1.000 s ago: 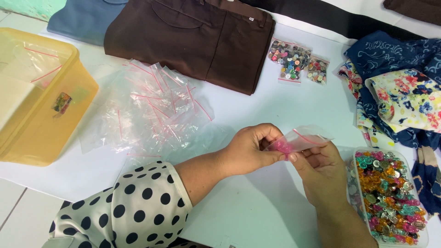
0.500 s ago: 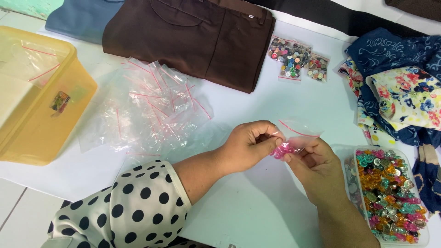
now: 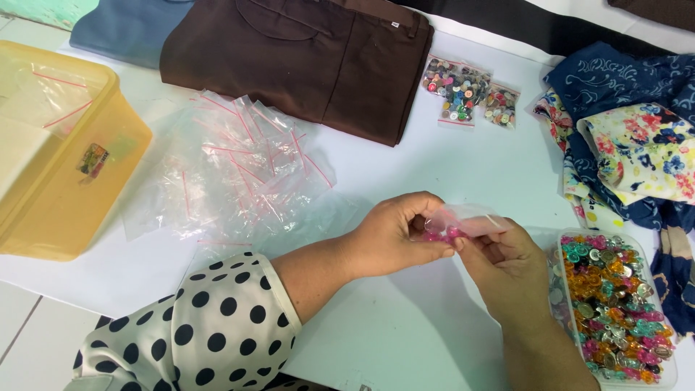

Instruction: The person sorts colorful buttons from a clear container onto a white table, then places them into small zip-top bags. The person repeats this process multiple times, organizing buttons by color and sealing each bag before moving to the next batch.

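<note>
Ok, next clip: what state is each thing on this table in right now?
small clear bag: held by both hands, holding pink beads
left hand: pinching the bag
right hand: pinching the bag
bead tray: lidless, full of mixed coloured beads
empty zip bags: loose pile, flat
button bags: filled, lying flat
yellow tub: lidless
brown garment: folded
floral cloth: crumpled
</note>
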